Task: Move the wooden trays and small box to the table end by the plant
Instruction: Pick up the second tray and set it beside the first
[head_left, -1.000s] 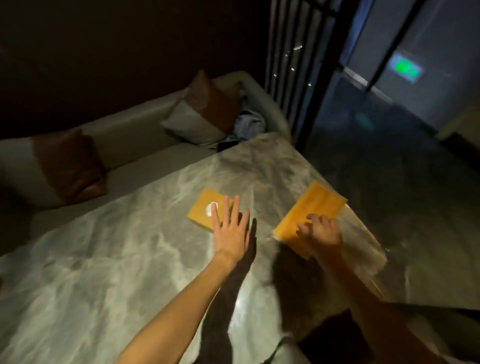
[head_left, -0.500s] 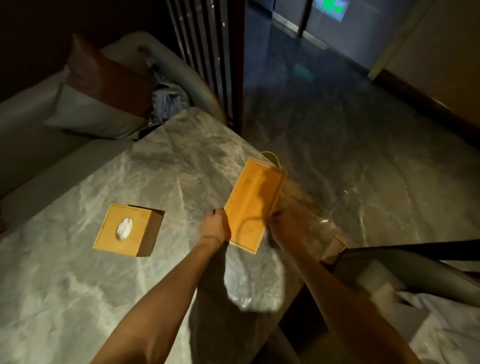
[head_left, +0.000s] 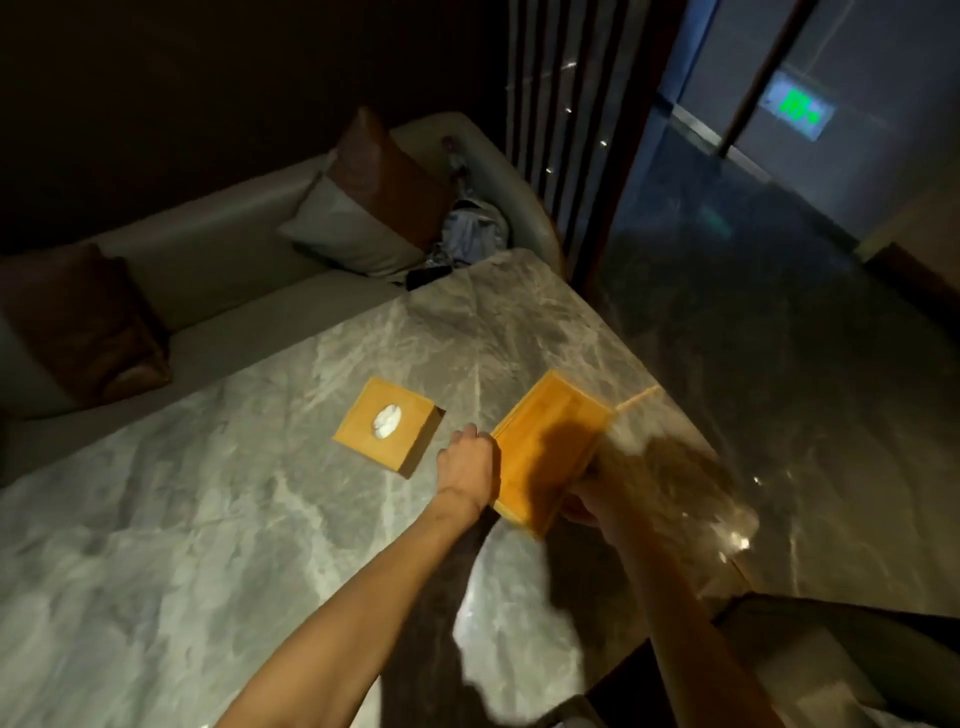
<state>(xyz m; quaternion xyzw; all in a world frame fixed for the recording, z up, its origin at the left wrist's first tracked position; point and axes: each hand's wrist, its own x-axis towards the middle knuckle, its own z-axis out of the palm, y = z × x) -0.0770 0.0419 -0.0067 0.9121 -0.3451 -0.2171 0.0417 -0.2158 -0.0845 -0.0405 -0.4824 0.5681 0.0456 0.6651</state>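
A long wooden tray (head_left: 551, 452) is held near the right edge of the grey marble table (head_left: 208, 519), tilted. My left hand (head_left: 467, 462) grips its left side and my right hand (head_left: 589, 501) grips its near right side from below. A thin wooden edge (head_left: 638, 401) shows just beyond the tray at the table edge; I cannot tell whether it is a second tray. A small square wooden box (head_left: 387, 425) with white tissue in its top hole sits on the table left of the tray, untouched.
A pale sofa (head_left: 208, 270) with brown cushions (head_left: 78, 322) runs along the table's far side, with a bundle of cloth (head_left: 475, 231) at its end. Dark vertical slats (head_left: 561, 130) stand behind. Glossy floor (head_left: 779, 338) lies right of the table. A dark chair (head_left: 831, 649) is at the lower right.
My left hand left the small box and took the tray's left side. Both hands now hold the tray, which has shifted and tilted near the table's right edge.
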